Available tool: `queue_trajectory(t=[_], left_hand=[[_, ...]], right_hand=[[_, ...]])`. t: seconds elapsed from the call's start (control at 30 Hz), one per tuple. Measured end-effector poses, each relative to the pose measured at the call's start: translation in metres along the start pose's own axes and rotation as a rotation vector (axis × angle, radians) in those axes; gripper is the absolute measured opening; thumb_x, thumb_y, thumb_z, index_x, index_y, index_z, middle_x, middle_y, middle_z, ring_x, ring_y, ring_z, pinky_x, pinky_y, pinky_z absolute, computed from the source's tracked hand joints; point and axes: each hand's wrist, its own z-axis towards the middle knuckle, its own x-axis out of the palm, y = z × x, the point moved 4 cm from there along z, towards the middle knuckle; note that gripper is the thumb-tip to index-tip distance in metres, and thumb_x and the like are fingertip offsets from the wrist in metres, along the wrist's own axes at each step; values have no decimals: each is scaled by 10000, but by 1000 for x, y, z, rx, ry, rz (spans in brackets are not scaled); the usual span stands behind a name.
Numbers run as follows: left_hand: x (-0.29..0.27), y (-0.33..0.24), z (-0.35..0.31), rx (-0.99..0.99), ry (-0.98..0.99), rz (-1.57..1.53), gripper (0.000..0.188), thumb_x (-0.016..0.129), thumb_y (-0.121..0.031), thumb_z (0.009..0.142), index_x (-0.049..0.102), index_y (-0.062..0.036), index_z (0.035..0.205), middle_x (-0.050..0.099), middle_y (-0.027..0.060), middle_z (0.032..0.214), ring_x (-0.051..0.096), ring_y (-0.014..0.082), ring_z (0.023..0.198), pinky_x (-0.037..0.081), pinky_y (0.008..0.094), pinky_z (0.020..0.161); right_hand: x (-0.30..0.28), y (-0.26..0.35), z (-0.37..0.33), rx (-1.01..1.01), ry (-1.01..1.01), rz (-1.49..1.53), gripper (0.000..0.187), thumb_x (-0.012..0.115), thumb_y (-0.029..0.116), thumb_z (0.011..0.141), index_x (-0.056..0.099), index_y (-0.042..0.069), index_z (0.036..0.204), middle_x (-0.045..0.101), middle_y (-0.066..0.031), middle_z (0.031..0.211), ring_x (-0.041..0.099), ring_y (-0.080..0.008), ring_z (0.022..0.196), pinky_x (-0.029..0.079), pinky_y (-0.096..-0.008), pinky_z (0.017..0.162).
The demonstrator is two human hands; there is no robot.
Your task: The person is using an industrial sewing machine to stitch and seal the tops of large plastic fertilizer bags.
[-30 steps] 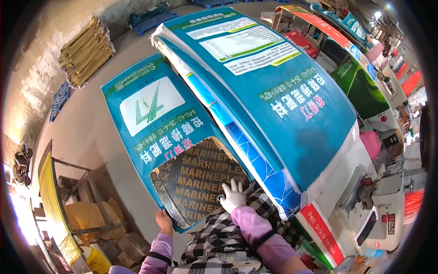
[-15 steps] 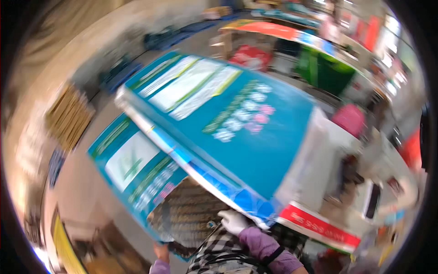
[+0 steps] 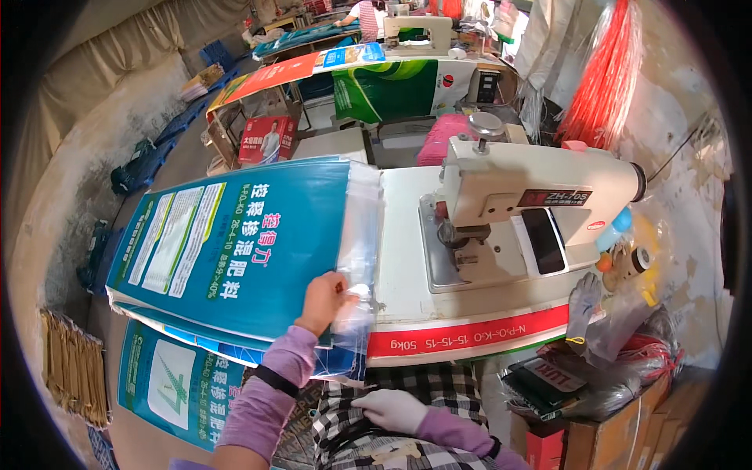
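Note:
A stack of teal printed sacks [image 3: 301,211] lies on the sewing table, with a pale translucent edge along its right side. My left hand [image 3: 323,304], bare, has its fingers closed at the near right corner of the top sack. In my lap rests my right hand [image 3: 392,411] in a white glove, its fingers stretched over the black-and-white checked apron [image 3: 439,384]; nothing shows in it. Another teal sack [image 3: 176,384] hangs lower, left of my knees. Right of the stack stands a white sewing machine [image 3: 540,184], its needle area near the sacks.
A phone [image 3: 544,241] lies on the machine bed. To the right are a grey glove [image 3: 583,307], clear plastic bags and cardboard boxes [image 3: 619,407]. Red strands [image 3: 603,78] hang at the back right. Bundled brown sheets [image 3: 74,364] stand at left. Far back, a person [image 3: 366,19] works.
My view has swung right. My left hand has gone from low beside the hanging sack up to the stack's corner. My right hand has moved from the stack's near edge to my lap.

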Motion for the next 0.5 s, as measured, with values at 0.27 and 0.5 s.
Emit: queue_trajectory(t=[0.27,0.5], left_hand=[[-14,4,-15,-59,-137,-509,86,707,-52,873,733,-23,950,665,115,733,553,92,604,429,273,539],[-35,-21,-26,-100,-157,-526,39,728,5,861,730,44,867,684,48,741,592,86,614,477,228,557]], right_hand=[[-144,-31,45,218,-842,192,203,621,175,936,696,23,1049,701,-174,964,692,-244,854,534,-337,748],[-140,-18,136,108,-677,-15,336,591,307,951,660,28,1125,683,-194,1051,657,-346,984,502,-397,874]])
